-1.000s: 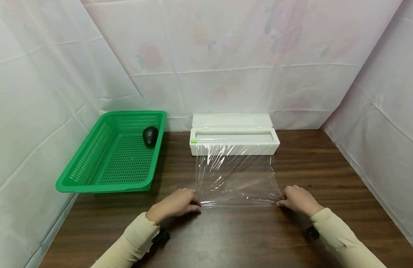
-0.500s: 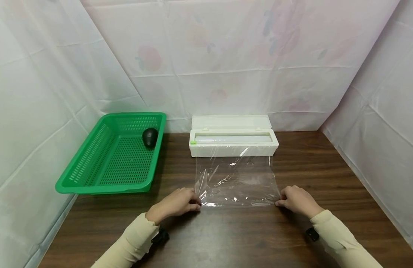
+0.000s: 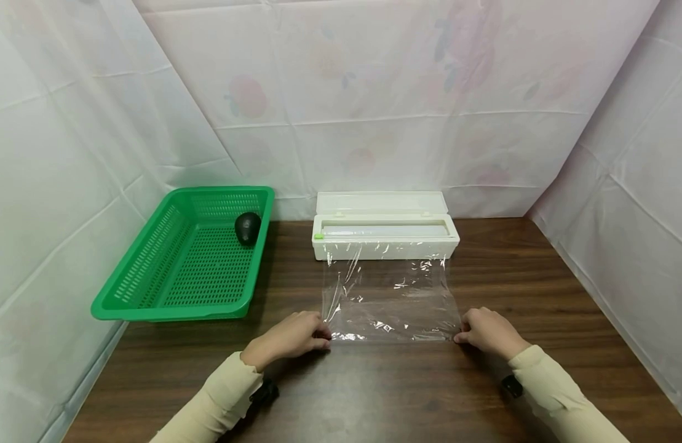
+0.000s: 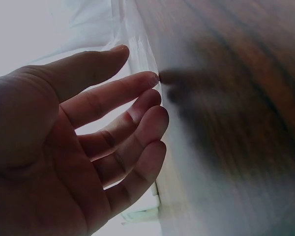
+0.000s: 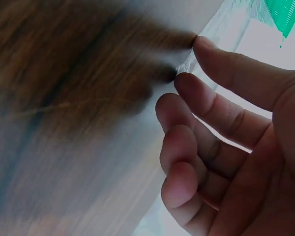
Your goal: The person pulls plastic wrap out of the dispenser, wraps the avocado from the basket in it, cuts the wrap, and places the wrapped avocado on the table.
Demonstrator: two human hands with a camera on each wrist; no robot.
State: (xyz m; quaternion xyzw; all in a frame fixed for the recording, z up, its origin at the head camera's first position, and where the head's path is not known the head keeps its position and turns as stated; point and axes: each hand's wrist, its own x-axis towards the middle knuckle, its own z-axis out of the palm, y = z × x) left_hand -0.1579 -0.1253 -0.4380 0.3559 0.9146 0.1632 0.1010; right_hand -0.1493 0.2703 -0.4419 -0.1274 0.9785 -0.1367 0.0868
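Observation:
A sheet of clear plastic wrap [image 3: 390, 301] stretches forward from a white wrap dispenser box [image 3: 385, 249] and lies over the dark wooden table, wrinkled and shiny. At its near left corner is my left hand [image 3: 296, 333]. The left wrist view shows the index fingertip [image 4: 151, 78] touching down at the film's edge, with the thumb [image 4: 96, 66] held apart from it. My right hand [image 3: 491, 331] is at the near right corner. There the thumb tip [image 5: 204, 44] and index fingertip [image 5: 189, 88] meet the table at the film's edge, a gap between them.
The dispenser's lid [image 3: 382, 202] stands raised at the back, and a small green slider [image 3: 318, 236] sits at its left end. On the left is a green plastic basket [image 3: 251, 289] holding a dark avocado-like object [image 3: 248, 228]. White patterned cloth [image 3: 374, 92] walls the table [image 3: 385, 394].
The plastic wrap has slackened and settled lower, its taut diagonal streaks breaking into scattered glints. Both hands have stayed nearly in place at its corners.

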